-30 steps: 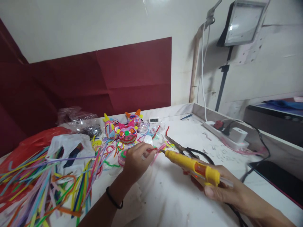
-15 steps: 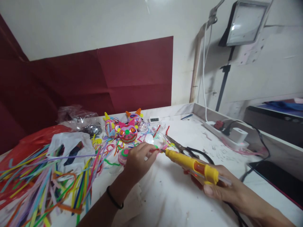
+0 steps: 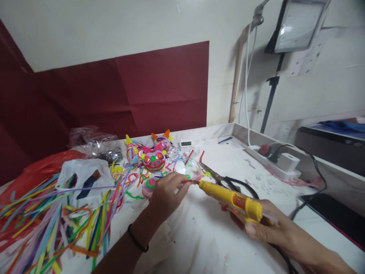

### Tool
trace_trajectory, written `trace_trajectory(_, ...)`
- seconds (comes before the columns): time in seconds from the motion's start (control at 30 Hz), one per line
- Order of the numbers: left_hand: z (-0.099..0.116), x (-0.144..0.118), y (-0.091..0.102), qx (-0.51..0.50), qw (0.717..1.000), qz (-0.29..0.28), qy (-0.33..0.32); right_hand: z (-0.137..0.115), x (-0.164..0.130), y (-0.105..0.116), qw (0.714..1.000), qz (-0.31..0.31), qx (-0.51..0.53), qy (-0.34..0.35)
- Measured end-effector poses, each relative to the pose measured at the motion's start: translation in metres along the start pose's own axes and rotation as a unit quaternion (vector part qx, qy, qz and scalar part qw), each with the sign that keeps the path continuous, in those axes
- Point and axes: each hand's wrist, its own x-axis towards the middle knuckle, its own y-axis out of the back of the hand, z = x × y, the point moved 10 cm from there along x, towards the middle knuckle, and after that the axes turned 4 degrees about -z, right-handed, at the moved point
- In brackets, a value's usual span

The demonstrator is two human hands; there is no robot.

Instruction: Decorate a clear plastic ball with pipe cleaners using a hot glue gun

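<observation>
My right hand [image 3: 273, 224] is wrapped round a yellow hot glue gun [image 3: 228, 198], its nozzle pointing left. A clear glue stick pokes out of the gun's back end. My left hand [image 3: 168, 192] pinches a small red piece [image 3: 184, 181], which looks like pipe cleaner, right at the nozzle tip. Fingers partly cover that piece. Beyond the left hand sits a colourful animal-face figure [image 3: 154, 160] with orange eyes and a green nose. A round pink and green piece [image 3: 148, 187] lies beside the left hand. Black-handled scissors [image 3: 219, 178] rest behind the glue gun.
Many coloured pipe cleaners [image 3: 48, 224] spread over the left side, near a white plastic bag [image 3: 85, 173] and a red bag [image 3: 37, 171]. A power strip [image 3: 273, 163] with plugs and cords lies at the right. A dark flat device [image 3: 336, 217] sits at the right edge.
The camera view has shifted very slightly. Both hands, the glue gun and the red piece keep almost the same positions.
</observation>
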Motion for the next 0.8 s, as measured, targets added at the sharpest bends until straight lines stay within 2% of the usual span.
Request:
trace_trajectory(0.6, 0.001, -0.003, -0.003, 0.023, 1.0, -0.009, -0.017, 0.012, -0.002, 0.001, 0.997, 0.026, 0.05, -0.045)
trace_trajectory(0.8, 0.0, -0.004, -0.003, 0.028, 0.999, -0.006, -0.016, 0.015, -0.001, 0.001, 0.998, 0.026, 0.058, -0.031)
